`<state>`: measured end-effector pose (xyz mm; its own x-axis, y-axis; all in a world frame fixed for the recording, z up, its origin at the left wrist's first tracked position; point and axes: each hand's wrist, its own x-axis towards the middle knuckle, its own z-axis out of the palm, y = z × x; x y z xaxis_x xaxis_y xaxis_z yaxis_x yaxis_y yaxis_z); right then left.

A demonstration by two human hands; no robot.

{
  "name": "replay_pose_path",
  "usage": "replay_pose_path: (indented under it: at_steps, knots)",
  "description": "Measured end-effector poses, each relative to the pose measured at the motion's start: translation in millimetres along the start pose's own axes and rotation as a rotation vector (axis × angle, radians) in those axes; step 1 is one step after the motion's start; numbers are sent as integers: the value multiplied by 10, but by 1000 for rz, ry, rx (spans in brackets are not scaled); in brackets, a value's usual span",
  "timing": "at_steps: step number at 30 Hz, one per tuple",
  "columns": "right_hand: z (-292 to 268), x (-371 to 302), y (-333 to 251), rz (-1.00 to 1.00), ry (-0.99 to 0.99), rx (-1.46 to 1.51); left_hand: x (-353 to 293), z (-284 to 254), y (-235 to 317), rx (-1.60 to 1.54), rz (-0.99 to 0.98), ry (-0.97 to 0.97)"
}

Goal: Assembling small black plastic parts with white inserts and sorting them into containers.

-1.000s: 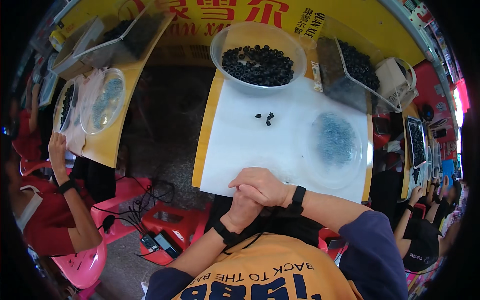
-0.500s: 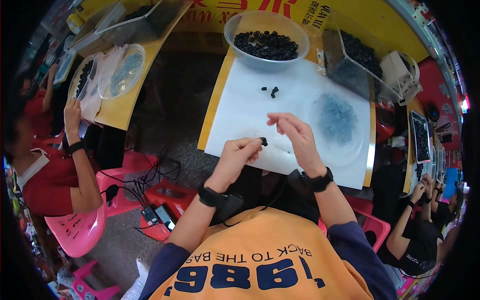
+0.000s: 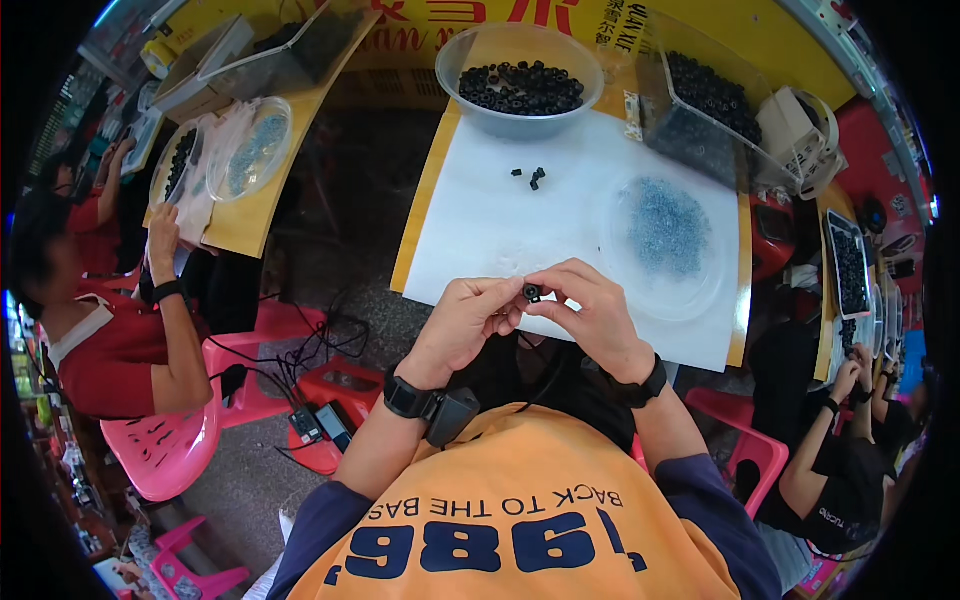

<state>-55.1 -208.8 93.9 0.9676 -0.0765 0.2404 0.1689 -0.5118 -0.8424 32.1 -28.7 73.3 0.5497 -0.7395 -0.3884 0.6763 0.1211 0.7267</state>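
Note:
Close to my body, over the near edge of the white sheet, both hands meet around a small black ring-shaped part (image 3: 531,292) with a hole in its middle. My left hand (image 3: 462,322) pinches it between thumb and fingers. From the other side, the thumb and index finger of my right hand (image 3: 592,308) close on the same part; whether a smaller piece sits between those fingertips is hidden. Farther off on the sheet lie several loose black parts (image 3: 535,180). A clear round tray (image 3: 640,290) at the right holds a heap of tiny bluish transparent pieces (image 3: 668,228).
A clear bowl (image 3: 450,75) of black parts stands at the table's far edge, beside a clear bin (image 3: 690,125) of more. Cables (image 3: 310,345) and a red stool (image 3: 345,385) are at my left. Co-workers sit at tables on both sides.
My right hand has come down and left from above the sheet and now meets my left hand at the black part. The left hand stays on the part.

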Motion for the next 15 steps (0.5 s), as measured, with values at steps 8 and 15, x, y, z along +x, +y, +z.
replay_pose_path:
  at_steps: [8, 15]
  knots:
    - [-134, -119, -180, -59, 75, 24, 86, -14, -59, 3, 68, 162]
    - [-1242, 379, 70, 95, 373, 709, 117, -96, -71, 2, 67, 218]
